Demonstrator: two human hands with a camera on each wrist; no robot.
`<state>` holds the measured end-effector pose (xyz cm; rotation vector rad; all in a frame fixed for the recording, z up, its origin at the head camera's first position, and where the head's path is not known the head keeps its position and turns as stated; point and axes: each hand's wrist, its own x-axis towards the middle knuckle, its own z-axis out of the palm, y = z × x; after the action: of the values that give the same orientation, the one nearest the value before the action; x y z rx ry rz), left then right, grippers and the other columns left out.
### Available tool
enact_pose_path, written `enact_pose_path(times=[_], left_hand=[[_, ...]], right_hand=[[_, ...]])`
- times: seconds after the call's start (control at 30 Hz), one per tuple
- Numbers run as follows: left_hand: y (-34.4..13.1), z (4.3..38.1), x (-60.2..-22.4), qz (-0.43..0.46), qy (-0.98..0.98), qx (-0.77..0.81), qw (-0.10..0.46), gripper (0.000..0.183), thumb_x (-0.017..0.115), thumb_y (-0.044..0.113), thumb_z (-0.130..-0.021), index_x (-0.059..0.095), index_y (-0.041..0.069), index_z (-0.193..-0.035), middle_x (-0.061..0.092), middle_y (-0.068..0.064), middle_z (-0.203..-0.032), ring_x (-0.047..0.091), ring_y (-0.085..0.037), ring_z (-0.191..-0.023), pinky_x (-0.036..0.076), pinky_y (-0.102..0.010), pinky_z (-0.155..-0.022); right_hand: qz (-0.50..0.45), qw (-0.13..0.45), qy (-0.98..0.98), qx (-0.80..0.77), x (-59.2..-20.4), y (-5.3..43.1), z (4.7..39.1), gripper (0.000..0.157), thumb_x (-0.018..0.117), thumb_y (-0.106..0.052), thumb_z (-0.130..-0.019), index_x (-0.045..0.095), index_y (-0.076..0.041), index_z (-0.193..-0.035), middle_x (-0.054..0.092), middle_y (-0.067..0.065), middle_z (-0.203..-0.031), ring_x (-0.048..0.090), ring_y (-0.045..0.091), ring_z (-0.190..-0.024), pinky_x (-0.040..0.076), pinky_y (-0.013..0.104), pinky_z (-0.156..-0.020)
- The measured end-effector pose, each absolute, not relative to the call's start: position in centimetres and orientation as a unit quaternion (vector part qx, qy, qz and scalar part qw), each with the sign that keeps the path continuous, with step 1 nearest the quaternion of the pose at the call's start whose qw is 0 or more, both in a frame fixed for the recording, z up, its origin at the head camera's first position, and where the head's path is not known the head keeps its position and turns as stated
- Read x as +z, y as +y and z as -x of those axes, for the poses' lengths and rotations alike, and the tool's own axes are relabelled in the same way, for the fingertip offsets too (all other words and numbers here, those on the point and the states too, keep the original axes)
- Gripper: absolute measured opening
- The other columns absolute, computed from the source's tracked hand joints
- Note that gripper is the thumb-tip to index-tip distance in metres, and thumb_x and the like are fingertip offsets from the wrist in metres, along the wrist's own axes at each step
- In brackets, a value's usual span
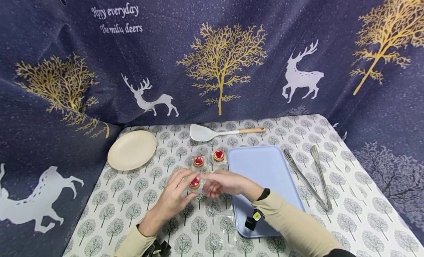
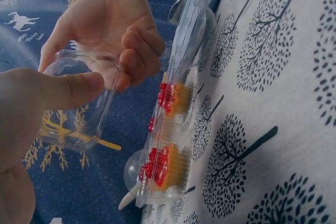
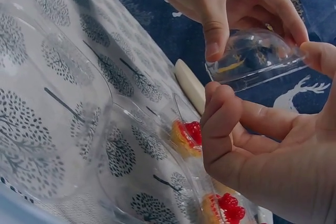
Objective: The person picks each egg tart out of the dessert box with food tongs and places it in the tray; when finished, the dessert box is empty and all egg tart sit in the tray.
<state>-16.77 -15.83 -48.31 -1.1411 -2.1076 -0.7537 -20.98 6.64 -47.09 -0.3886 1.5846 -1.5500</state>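
Both hands hold a clear plastic domed container, in which no tart shows. The left hand grips it from the left, thumb laid across its face. On the other side, the right hand has its fingers curled, with fingertips at the rim and another digit on the edge. Below and beyond them, red-topped tarts sit in clear packs on the cloth: a back-left tart, a back-right tart, and a nearer tart partly behind the left fingers.
An open clear pack lies by the blue tray, which the right forearm crosses. Metal tongs rest to its right. A cream plate is at back left, a white spatula behind the tarts. Dark curtains hang behind.
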Motion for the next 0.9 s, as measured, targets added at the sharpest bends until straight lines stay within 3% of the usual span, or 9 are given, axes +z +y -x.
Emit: enact_pose_path(times=[0.43,0.63,0.83,0.9], left_hand=[[-15.7,16.6,-47.7,0.453,-0.787,-0.286,0.307,0.066,0.082,0.022,-0.068,0.060,-0.003,-0.125,0.056,-0.017,-0.121,0.051,-0.032,-0.113,0.034,-0.029,-0.116],[-15.3,16.6,-47.5,0.452,-0.754,-0.349,0.325,0.042,0.076,0.018,-0.079,0.066,-0.006,-0.113,0.060,-0.016,-0.111,0.057,-0.028,-0.103,0.045,-0.025,-0.105],[-15.1,15.9,-47.5,0.444,-0.732,-0.399,0.329,0.019,0.073,0.010,-0.083,0.072,-0.002,-0.098,0.065,-0.012,-0.100,0.061,-0.025,-0.098,0.053,-0.024,-0.094],[-15.0,15.7,-47.5,0.450,-0.720,-0.417,0.323,0.015,0.074,0.003,-0.080,0.073,-0.002,-0.094,0.065,-0.012,-0.097,0.062,-0.025,-0.096,0.055,-0.024,-0.091]], right_hand=[[0.149,0.445,0.620,-0.629,-47.4,7.4,21.5,0.050,0.067,-0.051,-0.086,0.067,-0.001,-0.092,0.066,0.001,-0.074,0.056,0.011,-0.065,0.050,0.020,-0.066],[0.176,0.402,0.658,-0.612,-47.5,7.7,21.7,0.035,0.067,-0.034,-0.091,0.064,0.000,-0.086,0.059,-0.002,-0.069,0.052,0.010,-0.064,0.048,0.021,-0.064],[0.254,0.319,0.738,-0.538,-47.4,7.9,21.5,0.052,0.074,-0.048,-0.082,0.068,0.003,-0.094,0.064,0.006,-0.077,0.058,0.020,-0.069,0.054,0.028,-0.064],[0.285,0.287,0.759,-0.510,-47.3,7.9,21.3,0.047,0.075,-0.046,-0.081,0.069,-0.001,-0.094,0.067,0.007,-0.080,0.061,0.020,-0.072,0.056,0.029,-0.067]])
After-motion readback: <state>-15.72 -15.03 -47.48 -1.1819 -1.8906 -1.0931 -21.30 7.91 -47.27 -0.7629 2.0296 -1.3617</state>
